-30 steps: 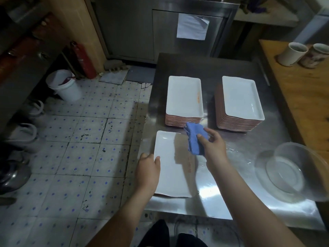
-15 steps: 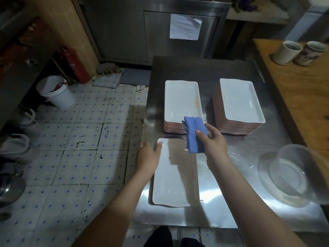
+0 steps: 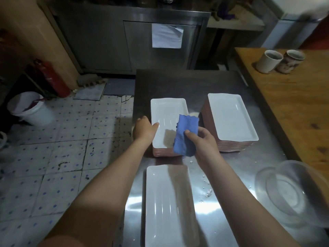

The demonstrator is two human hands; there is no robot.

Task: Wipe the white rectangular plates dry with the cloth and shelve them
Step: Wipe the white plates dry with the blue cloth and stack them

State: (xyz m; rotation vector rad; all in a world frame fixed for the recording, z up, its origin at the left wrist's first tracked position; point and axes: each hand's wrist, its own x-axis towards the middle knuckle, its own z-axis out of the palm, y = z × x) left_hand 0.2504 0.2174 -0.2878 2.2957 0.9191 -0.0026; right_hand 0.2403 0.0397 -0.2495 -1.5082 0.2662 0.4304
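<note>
Blue cloth (image 3: 187, 138) pinched in right hand (image 3: 204, 145), over near end of left plate stack (image 3: 161, 153). Left hand (image 3: 144, 131) gripping top plate (image 3: 167, 113) at left rim, thumb on top. Lone plate (image 3: 165, 207) nearer on steel table (image 3: 240, 166).

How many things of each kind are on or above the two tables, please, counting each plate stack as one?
Stacks of white rectangular plates: 2
Separate white rectangular plate nearest the person: 1
Blue cloth in the right hand: 1
Clear plastic bowl: 1
Ceramic mugs on the wooden table: 2
Total: 7
</note>
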